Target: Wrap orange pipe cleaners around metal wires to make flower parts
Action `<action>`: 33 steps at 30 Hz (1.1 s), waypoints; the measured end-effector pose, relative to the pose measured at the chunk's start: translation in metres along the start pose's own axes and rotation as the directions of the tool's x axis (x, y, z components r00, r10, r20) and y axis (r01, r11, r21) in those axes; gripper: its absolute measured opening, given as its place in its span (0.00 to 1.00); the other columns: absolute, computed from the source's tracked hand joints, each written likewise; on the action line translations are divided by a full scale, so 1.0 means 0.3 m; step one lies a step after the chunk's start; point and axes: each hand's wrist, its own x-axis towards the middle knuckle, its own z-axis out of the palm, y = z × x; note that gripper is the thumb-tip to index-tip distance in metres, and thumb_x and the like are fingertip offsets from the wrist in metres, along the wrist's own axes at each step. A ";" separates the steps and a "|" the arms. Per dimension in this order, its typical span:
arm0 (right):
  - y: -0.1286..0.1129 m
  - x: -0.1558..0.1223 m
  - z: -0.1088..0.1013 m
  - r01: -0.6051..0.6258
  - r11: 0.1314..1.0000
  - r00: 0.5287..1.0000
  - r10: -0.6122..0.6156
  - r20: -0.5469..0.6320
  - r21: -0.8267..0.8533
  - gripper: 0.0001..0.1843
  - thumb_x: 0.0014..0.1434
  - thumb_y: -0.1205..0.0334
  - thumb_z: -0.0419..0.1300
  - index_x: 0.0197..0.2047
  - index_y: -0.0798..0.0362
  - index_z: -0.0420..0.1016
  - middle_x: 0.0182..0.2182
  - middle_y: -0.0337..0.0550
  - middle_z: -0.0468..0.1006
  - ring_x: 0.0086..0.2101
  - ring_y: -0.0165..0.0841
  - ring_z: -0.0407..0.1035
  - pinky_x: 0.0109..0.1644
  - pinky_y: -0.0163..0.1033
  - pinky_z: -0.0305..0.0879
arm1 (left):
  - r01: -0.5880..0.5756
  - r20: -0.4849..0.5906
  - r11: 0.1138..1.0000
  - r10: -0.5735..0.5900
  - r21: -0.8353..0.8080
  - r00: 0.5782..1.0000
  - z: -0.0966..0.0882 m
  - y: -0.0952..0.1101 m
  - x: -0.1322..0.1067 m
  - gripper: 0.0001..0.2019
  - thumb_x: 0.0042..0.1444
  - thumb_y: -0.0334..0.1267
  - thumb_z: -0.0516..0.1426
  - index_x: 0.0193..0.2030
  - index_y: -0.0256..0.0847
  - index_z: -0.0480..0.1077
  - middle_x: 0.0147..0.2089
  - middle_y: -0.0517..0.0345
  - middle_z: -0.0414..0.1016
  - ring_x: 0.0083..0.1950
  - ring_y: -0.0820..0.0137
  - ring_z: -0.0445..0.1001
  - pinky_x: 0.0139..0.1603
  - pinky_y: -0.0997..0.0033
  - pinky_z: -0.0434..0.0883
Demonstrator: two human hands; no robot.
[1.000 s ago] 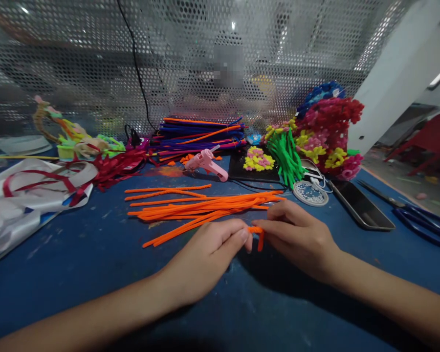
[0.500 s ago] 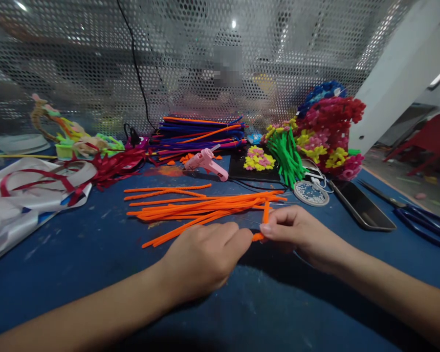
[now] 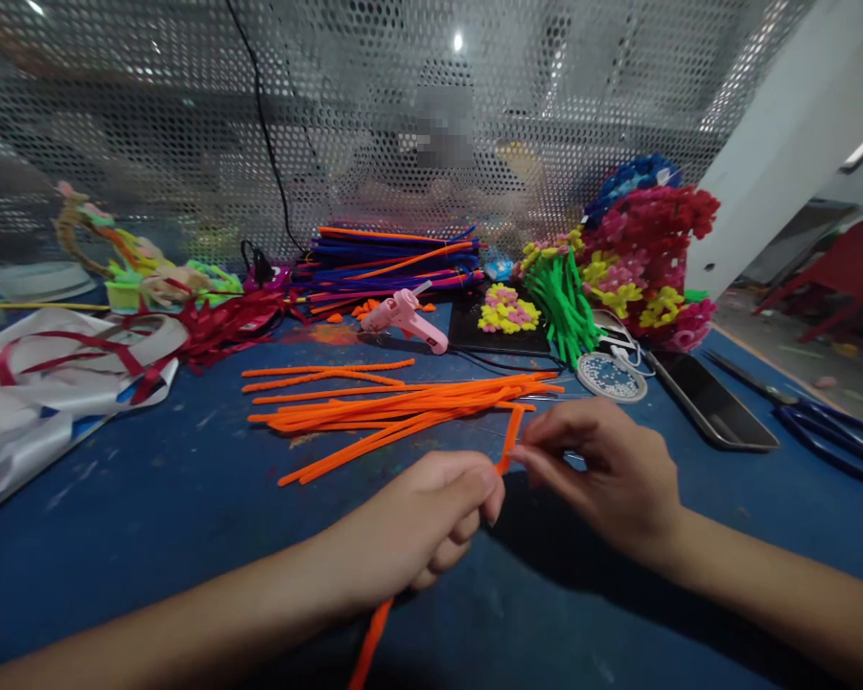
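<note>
Orange pipe cleaner is looking fuzzy and matt, like the loose pile behind. Blue table is showing a matt, scuffed, paint-flecked face. Perforated metal screen is glinting. Pink glue gun is reading as smooth plastic; phone is shining glossy.

Hands: 2, i.e. left hand + right hand. 1 orange cleaner pinched btw them. 1 loose orange pile, well over 10 pcs, exact no. can't tell. 1 stack of blue/purple cleaners at back, too many to count. 1 pink glue gun. 1 phone. 1 pr scissors. 1 round disc. 1 black tray w/ small flowers, no. unclear. 1 green bunch. 1 bouquet. 1 cable. 1 white sheet. 1 red chair.
</note>
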 end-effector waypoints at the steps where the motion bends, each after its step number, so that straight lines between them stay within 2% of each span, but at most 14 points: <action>1: 0.008 -0.001 0.003 0.079 0.994 0.997 -0.079 0.010 -0.073 0.02 0.57 0.68 0.57 0.36 0.53 0.69 0.28 0.38 0.75 0.27 0.25 0.71 0.30 0.27 0.67 | 0.046 0.022 0.993 -0.044 -0.110 0.999 0.002 -0.004 0.005 0.12 0.59 0.46 0.44 0.29 0.43 0.55 0.17 0.72 0.44 0.14 0.80 0.38 0.12 0.81 0.39; 3: 0.023 -0.002 0.008 0.269 0.944 0.963 -0.259 0.076 -0.193 0.06 0.59 0.70 0.55 0.39 0.54 0.70 0.32 0.41 0.77 0.32 0.27 0.72 0.36 0.29 0.68 | 0.073 0.025 0.972 -0.069 -0.225 0.997 0.005 -0.014 0.016 0.11 0.58 0.45 0.46 0.29 0.43 0.54 0.17 0.73 0.43 0.14 0.81 0.36 0.11 0.81 0.36; 5: 0.035 -0.001 0.014 0.399 0.877 0.917 -0.377 0.131 -0.269 0.08 0.59 0.70 0.54 0.43 0.56 0.69 0.34 0.45 0.76 0.34 0.29 0.71 0.37 0.31 0.69 | 0.049 0.004 0.968 -0.050 -0.247 0.999 0.004 -0.028 0.029 0.11 0.58 0.45 0.46 0.29 0.43 0.54 0.17 0.73 0.43 0.14 0.81 0.36 0.11 0.82 0.36; 7: 0.042 -0.001 0.019 0.450 0.832 0.893 -0.414 0.176 -0.325 0.09 0.60 0.70 0.52 0.43 0.58 0.70 0.32 0.47 0.76 0.34 0.31 0.71 0.35 0.33 0.69 | -0.018 -0.029 0.982 0.013 -0.187 0.999 -0.003 -0.048 0.043 0.12 0.58 0.47 0.46 0.28 0.42 0.55 0.16 0.73 0.44 0.13 0.81 0.37 0.11 0.81 0.38; 9: 0.046 -0.003 0.023 0.452 0.820 0.892 -0.404 0.203 -0.352 0.10 0.59 0.71 0.51 0.41 0.59 0.71 0.31 0.48 0.75 0.33 0.32 0.70 0.33 0.33 0.68 | -0.115 -0.053 0.992 0.112 -0.045 0.992 -0.012 -0.068 0.056 0.15 0.59 0.48 0.45 0.28 0.41 0.57 0.16 0.73 0.45 0.13 0.81 0.41 0.12 0.81 0.42; 13: 0.047 -0.015 0.030 0.379 0.861 0.916 -0.297 0.270 -0.339 0.11 0.59 0.72 0.48 0.36 0.57 0.72 0.32 0.48 0.74 0.30 0.30 0.68 0.28 0.33 0.65 | -0.238 -0.032 0.935 0.255 0.261 0.966 -0.026 -0.088 0.069 0.17 0.61 0.47 0.43 0.27 0.39 0.60 0.16 0.70 0.50 0.17 0.79 0.50 0.17 0.79 0.50; 15: 0.047 -0.016 0.031 0.332 0.887 0.922 -0.234 0.308 -0.322 0.13 0.59 0.71 0.47 0.32 0.56 0.72 0.31 0.47 0.73 0.28 0.29 0.66 0.27 0.32 0.63 | -0.261 -0.018 0.896 0.286 0.360 0.958 -0.028 -0.084 0.068 0.17 0.62 0.45 0.42 0.27 0.39 0.61 0.17 0.68 0.52 0.19 0.78 0.53 0.19 0.79 0.52; 17: 0.046 -0.012 0.028 0.322 0.900 0.919 -0.223 0.325 -0.293 0.15 0.60 0.72 0.46 0.31 0.55 0.72 0.31 0.46 0.73 0.27 0.28 0.66 0.26 0.32 0.61 | -0.276 -0.012 0.867 0.308 0.414 0.951 -0.031 -0.078 0.067 0.17 0.62 0.43 0.42 0.27 0.39 0.61 0.17 0.67 0.53 0.20 0.77 0.54 0.21 0.78 0.53; 19: 0.044 -0.004 0.021 0.316 0.916 0.916 -0.227 0.332 -0.247 0.15 0.61 0.71 0.45 0.32 0.54 0.72 0.31 0.43 0.73 0.27 0.27 0.66 0.26 0.31 0.61 | -0.287 -0.019 0.853 0.327 0.436 0.945 -0.034 -0.073 0.067 0.17 0.62 0.43 0.42 0.26 0.39 0.62 0.17 0.67 0.54 0.20 0.77 0.55 0.21 0.78 0.54; 23: 0.050 0.004 0.008 0.232 0.956 0.922 -0.157 0.353 -0.182 0.11 0.62 0.67 0.48 0.39 0.51 0.72 0.33 0.41 0.74 0.28 0.26 0.67 0.30 0.29 0.64 | -0.303 -0.055 0.851 0.359 0.428 0.932 -0.041 -0.074 0.071 0.17 0.62 0.44 0.43 0.26 0.39 0.62 0.18 0.67 0.53 0.21 0.76 0.54 0.22 0.78 0.54; 27: 0.075 0.003 0.009 0.245 0.967 0.926 -0.214 0.312 -0.065 0.10 0.61 0.67 0.52 0.42 0.53 0.72 0.35 0.45 0.74 0.34 0.28 0.69 0.36 0.31 0.66 | -0.303 -0.063 0.857 0.359 0.416 0.931 -0.042 -0.076 0.073 0.17 0.62 0.45 0.42 0.26 0.40 0.60 0.18 0.67 0.53 0.21 0.77 0.53 0.21 0.78 0.54; 30: 0.089 0.009 0.008 0.120 0.988 0.941 -0.144 0.306 0.097 0.08 0.59 0.66 0.55 0.41 0.54 0.73 0.34 0.44 0.75 0.34 0.27 0.69 0.36 0.31 0.66 | -0.298 -0.072 0.862 0.357 0.410 0.931 -0.040 -0.076 0.072 0.17 0.62 0.45 0.42 0.26 0.40 0.59 0.19 0.67 0.53 0.21 0.77 0.53 0.22 0.78 0.53; 33: 0.088 0.024 0.004 -0.078 0.971 0.936 -0.007 0.352 0.227 0.07 0.57 0.63 0.58 0.38 0.55 0.75 0.31 0.43 0.75 0.32 0.27 0.69 0.35 0.31 0.64 | -0.289 -0.058 0.855 0.346 0.430 0.937 -0.041 -0.076 0.070 0.17 0.63 0.44 0.41 0.26 0.40 0.58 0.19 0.67 0.53 0.21 0.77 0.54 0.22 0.78 0.53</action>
